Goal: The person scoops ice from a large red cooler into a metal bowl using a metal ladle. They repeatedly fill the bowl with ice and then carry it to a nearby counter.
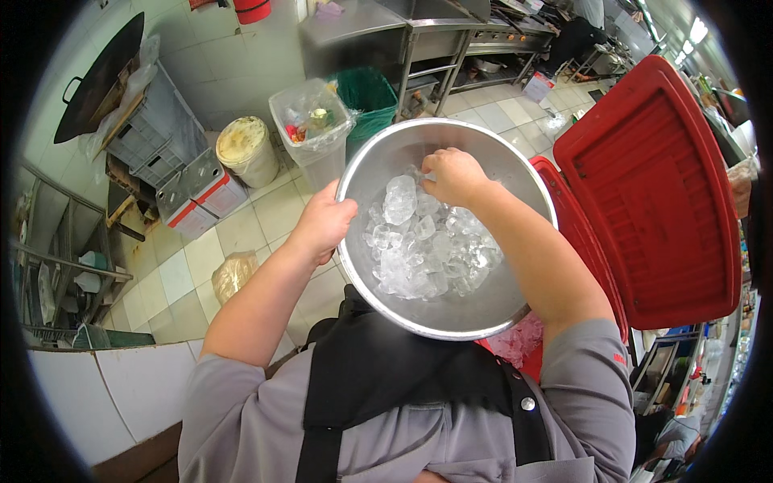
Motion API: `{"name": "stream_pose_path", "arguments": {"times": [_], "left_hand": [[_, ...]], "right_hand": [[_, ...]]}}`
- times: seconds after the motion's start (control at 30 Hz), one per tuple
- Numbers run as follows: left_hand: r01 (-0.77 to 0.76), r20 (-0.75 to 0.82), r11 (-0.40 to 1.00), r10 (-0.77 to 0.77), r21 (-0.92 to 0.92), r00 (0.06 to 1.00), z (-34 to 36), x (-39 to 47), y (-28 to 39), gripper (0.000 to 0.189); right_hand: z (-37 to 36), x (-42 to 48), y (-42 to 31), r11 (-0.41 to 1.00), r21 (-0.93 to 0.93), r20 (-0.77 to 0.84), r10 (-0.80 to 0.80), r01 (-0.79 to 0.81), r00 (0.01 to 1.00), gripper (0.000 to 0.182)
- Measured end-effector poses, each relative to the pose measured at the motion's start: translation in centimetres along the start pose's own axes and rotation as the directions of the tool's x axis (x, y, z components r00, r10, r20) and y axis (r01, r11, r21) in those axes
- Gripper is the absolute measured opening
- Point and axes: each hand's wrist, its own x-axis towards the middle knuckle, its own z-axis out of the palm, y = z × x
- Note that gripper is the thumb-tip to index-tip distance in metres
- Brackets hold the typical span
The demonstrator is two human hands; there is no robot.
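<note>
A large round stainless-steel bowl [507, 290] is in front of my body, tilted so that I look into it. Clear ice chunks [416, 241] lie heaped over its bottom. My left hand [326, 223] grips the bowl's left rim, with the thumb at the inner edge. Inside the bowl, my right hand [453, 175] is at the far side of the ice, its fingers bent down against the pieces. Whether those fingers hold a piece is not clear. Below the bowl's right side, more ice [516, 341] shows in a red cooler box [580, 241].
The cooler's raised red lid [655, 193] stands at my right. Ahead are a lined waste bin [314, 145], a green bin [368, 102] and a lidded bucket [247, 151]. A plastic bag [235, 275] lies on the tiled floor at left. Other people stand far off and at right.
</note>
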Motion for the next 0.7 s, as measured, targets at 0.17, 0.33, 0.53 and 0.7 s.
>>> {"name": "stream_pose_path", "arguments": {"times": [0.17,0.33,0.53,0.7], "left_hand": [[-0.023,-0.009,1.000,0.023,-0.012,1.000,0.1,-0.1,-0.2,0.041],[-0.012,-0.028,1.000,0.013,0.029,1.000,0.0,0.0,0.0,0.041],[-0.017,-0.003,1.000,0.017,-0.018,1.000,0.0,-0.1,0.1,0.040],[-0.018,-0.006,1.000,0.018,0.000,1.000,-0.4,0.2,-0.3,0.040]], "right_hand": [[0.5,0.8,-0.6,0.996,-0.058,0.009,0.070,-0.070,0.997,0.022],[1.2,0.7,-0.9,0.997,-0.017,-0.071,0.069,-0.070,0.995,0.020],[1.2,0.7,-1.4,0.993,0.107,-0.095,-0.038,0.048,0.995,0.023],[2.0,1.1,-0.8,0.994,0.093,-0.014,-0.050,0.051,0.999,0.024]]}}
